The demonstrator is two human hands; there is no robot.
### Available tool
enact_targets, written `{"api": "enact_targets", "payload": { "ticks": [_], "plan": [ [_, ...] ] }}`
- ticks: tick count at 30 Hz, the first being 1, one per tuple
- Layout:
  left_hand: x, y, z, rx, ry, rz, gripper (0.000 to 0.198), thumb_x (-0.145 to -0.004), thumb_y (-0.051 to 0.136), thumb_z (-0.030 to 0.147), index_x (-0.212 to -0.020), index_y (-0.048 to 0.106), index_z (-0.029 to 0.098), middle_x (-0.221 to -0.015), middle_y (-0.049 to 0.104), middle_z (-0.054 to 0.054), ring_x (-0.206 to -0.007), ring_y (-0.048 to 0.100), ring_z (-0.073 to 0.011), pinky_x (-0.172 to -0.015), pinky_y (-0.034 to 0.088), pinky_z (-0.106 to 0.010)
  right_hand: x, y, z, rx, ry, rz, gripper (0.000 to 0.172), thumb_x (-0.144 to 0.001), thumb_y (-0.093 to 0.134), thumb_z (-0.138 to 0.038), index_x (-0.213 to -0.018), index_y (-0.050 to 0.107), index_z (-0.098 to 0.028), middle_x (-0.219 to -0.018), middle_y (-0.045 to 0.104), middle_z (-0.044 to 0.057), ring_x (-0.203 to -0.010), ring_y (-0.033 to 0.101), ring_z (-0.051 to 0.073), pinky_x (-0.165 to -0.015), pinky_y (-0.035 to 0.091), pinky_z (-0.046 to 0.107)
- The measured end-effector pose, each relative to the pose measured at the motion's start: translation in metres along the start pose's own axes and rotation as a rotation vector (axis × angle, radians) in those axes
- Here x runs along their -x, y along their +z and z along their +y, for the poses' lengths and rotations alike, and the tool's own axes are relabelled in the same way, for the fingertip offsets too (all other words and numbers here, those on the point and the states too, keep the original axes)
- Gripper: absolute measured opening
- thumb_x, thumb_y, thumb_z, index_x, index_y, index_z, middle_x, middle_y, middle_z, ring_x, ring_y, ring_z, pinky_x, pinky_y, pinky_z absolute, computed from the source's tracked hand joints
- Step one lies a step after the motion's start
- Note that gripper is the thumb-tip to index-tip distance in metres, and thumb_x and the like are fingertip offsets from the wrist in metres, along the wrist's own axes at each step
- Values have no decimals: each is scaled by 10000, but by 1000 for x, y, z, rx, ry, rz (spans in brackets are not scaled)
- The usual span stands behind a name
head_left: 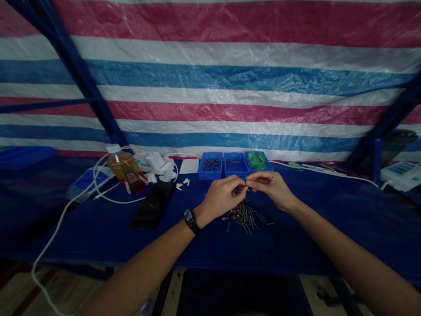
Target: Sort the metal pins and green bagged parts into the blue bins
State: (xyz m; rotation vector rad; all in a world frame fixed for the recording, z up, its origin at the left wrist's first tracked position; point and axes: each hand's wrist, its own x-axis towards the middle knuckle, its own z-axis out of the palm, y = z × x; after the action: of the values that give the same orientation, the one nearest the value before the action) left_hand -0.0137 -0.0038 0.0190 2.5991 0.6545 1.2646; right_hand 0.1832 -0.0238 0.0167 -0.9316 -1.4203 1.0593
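My left hand (221, 197) and my right hand (269, 189) meet above the blue-covered table (312, 237), their fingertips pinching a small metal fastener (246, 181) between them. Its exact type is hard to make out at this size. Just below my hands lies a loose pile of screws and bolts (245, 218). Three small blue bins stand behind them: one holds dark nuts (210, 172), the middle one (235, 166) a few screws, and the third (258, 161) something green.
A plastic bottle of amber liquid (126, 170) lies at the left, near a dark phone (153, 205), white tissue (158, 164) and a white cable (79, 202). More cable and tools run along the right. A striped tarp (210, 79) forms the back wall.
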Motion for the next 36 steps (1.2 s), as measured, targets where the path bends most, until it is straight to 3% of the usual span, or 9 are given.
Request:
{"api": "enact_targets", "payload": {
  "ticks": [7,17,25,29,36],
  "plan": [
    [1,1,-2,-47,26,-56,152,-942,562,179,-910,705,139,-752,631,-4,-592,543,-83,-559,402,-215,1,1,0,-4,-21,-44,145,-726,843,-308,-858,799,-272,-792,745,5,-634,614,119,-627,531,292],
    [2,2,0,18,-25,-23,109,-935,629,245,-938,707,169,-786,633,3,-620,549,-88,-563,411,-202,2,7,-2,-37,-45,24,189,-658,884,-306,-739,734,-225,-725,692,-8,-609,590,110,-599,513,271],
    [2,2,-1,-1,8,-72,158,-978,546,193,-980,702,168,-786,629,-1,-623,538,-90,-559,391,-204,2,8,-1,-30,-50,31,173,-664,883,-296,-774,760,-245,-682,665,-23,-595,570,102,-579,485,262],
    [1,-1,1,-22,2,-107,187,-989,514,189,-935,691,155,-767,613,-5,-630,535,-97,-570,396,-210,2,6,-1,33,-116,-5,154,-716,851,-308,-855,796,-277,-730,675,-11,-612,580,112,-590,500,288],
    [-1,-3,7,-14,14,-146,252,-1006,466,193,-837,644,139,-730,570,4,-615,517,-90,-573,384,-213,2,3,0,30,-193,15,144,-663,887,-278,-711,753,-256,-729,689,-8,-673,619,126,-635,516,288]
  ]
}}
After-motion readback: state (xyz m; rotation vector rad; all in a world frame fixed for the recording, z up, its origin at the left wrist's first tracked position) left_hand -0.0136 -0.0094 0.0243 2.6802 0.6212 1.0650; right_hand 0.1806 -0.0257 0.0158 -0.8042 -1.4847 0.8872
